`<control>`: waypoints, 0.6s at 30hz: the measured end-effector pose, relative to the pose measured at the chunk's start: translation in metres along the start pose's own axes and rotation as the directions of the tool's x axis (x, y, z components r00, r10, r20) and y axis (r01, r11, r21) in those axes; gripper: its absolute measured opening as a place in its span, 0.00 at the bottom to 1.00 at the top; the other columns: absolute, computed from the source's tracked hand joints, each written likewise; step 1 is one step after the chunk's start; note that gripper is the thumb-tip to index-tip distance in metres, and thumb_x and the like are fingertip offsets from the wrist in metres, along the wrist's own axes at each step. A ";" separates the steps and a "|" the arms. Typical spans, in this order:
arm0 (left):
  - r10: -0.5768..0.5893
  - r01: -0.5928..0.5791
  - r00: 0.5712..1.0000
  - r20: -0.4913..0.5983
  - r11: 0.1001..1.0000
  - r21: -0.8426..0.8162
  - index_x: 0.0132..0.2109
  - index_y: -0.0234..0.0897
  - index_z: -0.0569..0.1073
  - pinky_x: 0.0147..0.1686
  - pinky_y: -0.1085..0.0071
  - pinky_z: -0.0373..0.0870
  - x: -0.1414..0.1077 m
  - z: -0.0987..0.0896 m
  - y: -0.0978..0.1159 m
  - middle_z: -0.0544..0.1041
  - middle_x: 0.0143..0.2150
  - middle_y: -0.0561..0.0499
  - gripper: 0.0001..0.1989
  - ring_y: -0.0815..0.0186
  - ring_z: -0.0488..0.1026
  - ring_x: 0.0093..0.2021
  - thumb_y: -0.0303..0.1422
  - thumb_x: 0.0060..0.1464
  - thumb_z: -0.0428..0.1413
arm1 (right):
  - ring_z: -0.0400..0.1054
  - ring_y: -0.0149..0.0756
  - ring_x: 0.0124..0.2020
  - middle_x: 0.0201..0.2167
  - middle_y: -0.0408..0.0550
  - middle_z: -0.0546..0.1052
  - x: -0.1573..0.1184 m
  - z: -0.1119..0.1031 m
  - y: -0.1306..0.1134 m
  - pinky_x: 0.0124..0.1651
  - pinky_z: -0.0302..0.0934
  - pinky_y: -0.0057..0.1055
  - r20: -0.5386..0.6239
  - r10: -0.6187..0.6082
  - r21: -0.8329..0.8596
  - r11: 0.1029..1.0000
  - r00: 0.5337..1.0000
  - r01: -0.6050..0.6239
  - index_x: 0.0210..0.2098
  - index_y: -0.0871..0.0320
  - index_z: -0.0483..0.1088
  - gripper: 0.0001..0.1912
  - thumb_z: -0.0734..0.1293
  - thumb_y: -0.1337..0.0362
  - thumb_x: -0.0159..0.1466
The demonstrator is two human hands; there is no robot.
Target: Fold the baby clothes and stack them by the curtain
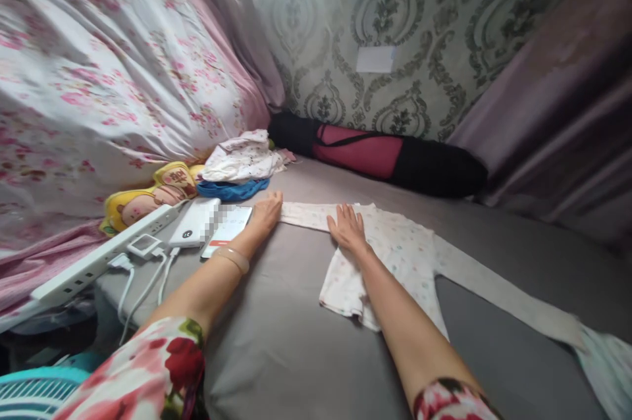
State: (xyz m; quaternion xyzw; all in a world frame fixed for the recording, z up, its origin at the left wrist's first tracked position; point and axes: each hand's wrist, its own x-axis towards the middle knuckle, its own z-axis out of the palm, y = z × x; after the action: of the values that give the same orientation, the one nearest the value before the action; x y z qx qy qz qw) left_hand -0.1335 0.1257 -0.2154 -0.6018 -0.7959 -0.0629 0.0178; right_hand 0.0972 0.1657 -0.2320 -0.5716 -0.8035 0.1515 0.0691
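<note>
A small white long-sleeved shirt (402, 255) with a fine coloured pattern lies spread on the grey bed sheet (276, 315), both sleeves stretched out sideways. My left hand (267, 212) is at the cuff of the left-pointing sleeve, its fingers curled and closed on the cloth. Flat on the same sleeve, near the shoulder, rests my right hand (348, 229) with its fingers stretched out. The shirt's lower hem is a little rumpled, and my right forearm covers part of its body.
Beside my left arm lie a phone (232, 230), a white power bank (193, 222) and a power strip (106, 252) with cables. Folded clothes (241, 160) and a yellow plush toy (143, 203) sit behind. A black and pink long bag (375, 155) lines the wall. Pale green cloth (607, 364) lies right.
</note>
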 end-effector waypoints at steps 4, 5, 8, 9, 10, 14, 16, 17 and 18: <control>0.053 -0.043 0.985 -0.166 0.997 0.059 0.54 0.25 0.66 0.53 0.56 0.58 -0.011 -0.017 0.011 0.66 0.55 0.30 0.16 0.45 0.62 0.57 0.30 0.63 0.44 | 0.47 0.33 0.69 0.69 0.52 0.55 -0.009 -0.034 0.022 0.66 0.44 0.31 -0.034 0.004 0.308 0.951 0.999 0.006 0.67 0.61 0.55 0.29 0.46 0.57 0.72; 0.059 -0.050 0.984 -0.170 0.997 0.052 0.53 0.26 0.67 0.53 0.56 0.57 -0.015 -0.022 0.015 0.66 0.55 0.30 0.17 0.45 0.61 0.57 0.32 0.63 0.45 | 0.53 0.33 0.66 0.67 0.53 0.59 -0.017 -0.043 0.034 0.64 0.49 0.29 -0.105 0.024 0.364 0.931 0.994 0.016 0.65 0.62 0.58 0.27 0.49 0.59 0.71; 0.084 -0.087 0.996 -0.040 0.993 -0.084 0.46 0.30 0.72 0.48 0.61 0.60 -0.033 -0.033 0.025 0.73 0.47 0.37 0.16 0.51 0.67 0.50 0.37 0.63 0.46 | 0.70 0.35 0.51 0.52 0.53 0.76 -0.060 -0.064 0.081 0.54 0.60 0.28 -0.200 0.080 0.435 0.900 0.977 0.015 0.53 0.63 0.70 0.20 0.56 0.63 0.67; 0.115 -0.108 0.993 0.037 0.983 -0.146 0.43 0.31 0.73 0.44 0.64 0.62 -0.041 -0.034 0.029 0.75 0.42 0.40 0.17 0.55 0.69 0.45 0.39 0.62 0.46 | 0.72 0.36 0.46 0.45 0.51 0.79 -0.079 -0.068 0.097 0.50 0.62 0.28 -0.189 0.081 0.430 0.903 0.979 0.008 0.47 0.61 0.74 0.18 0.57 0.62 0.66; 0.155 -0.126 0.980 0.122 0.968 -0.215 0.39 0.32 0.74 0.39 0.67 0.63 -0.050 -0.034 0.033 0.76 0.36 0.43 0.17 0.59 0.71 0.39 0.40 0.61 0.47 | 0.73 0.36 0.42 0.40 0.50 0.80 -0.099 -0.071 0.113 0.45 0.63 0.28 -0.166 0.115 0.442 0.896 0.979 -0.030 0.42 0.61 0.75 0.16 0.57 0.62 0.66; 0.333 -0.113 0.855 0.397 0.868 -0.484 0.29 0.34 0.74 0.27 0.72 0.60 -0.087 -0.025 0.048 0.74 0.25 0.49 0.19 0.66 0.68 0.26 0.46 0.55 0.50 | 0.70 0.31 0.25 0.27 0.47 0.78 -0.172 -0.073 0.156 0.31 0.60 0.24 -0.051 0.305 0.417 0.872 0.951 -0.258 0.32 0.61 0.74 0.14 0.59 0.61 0.64; 0.346 -0.084 0.833 0.431 0.850 -0.520 0.27 0.35 0.73 0.25 0.73 0.58 -0.103 -0.023 0.056 0.73 0.23 0.50 0.21 0.67 0.66 0.24 0.49 0.51 0.51 | 0.67 0.31 0.22 0.22 0.45 0.76 -0.200 -0.072 0.162 0.26 0.55 0.25 -0.032 0.334 0.285 0.906 0.942 -0.312 0.27 0.60 0.73 0.16 0.59 0.58 0.63; 0.338 -0.083 0.834 0.435 0.858 -0.508 0.26 0.35 0.73 0.24 0.73 0.57 -0.111 -0.023 0.060 0.72 0.21 0.50 0.21 0.67 0.65 0.24 0.50 0.50 0.51 | 0.66 0.31 0.22 0.20 0.45 0.74 -0.211 -0.071 0.161 0.25 0.52 0.25 -0.027 0.338 0.216 0.921 0.941 -0.325 0.24 0.59 0.72 0.18 0.59 0.57 0.63; 0.327 -0.083 0.837 0.439 0.869 -0.488 0.26 0.36 0.73 0.24 0.73 0.56 -0.117 -0.024 0.064 0.71 0.20 0.51 0.22 0.67 0.64 0.23 0.51 0.49 0.52 | 0.66 0.32 0.23 0.20 0.45 0.74 -0.220 -0.071 0.159 0.25 0.50 0.26 -0.020 0.344 0.159 0.928 0.939 -0.337 0.22 0.59 0.71 0.19 0.60 0.55 0.62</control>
State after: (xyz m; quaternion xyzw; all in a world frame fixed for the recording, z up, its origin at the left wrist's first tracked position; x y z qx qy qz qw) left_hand -0.0405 0.0280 -0.1983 -0.6682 -0.6641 -0.0819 -0.3252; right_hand 0.3337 0.0188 -0.2029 -0.6986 -0.6763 0.2088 0.1047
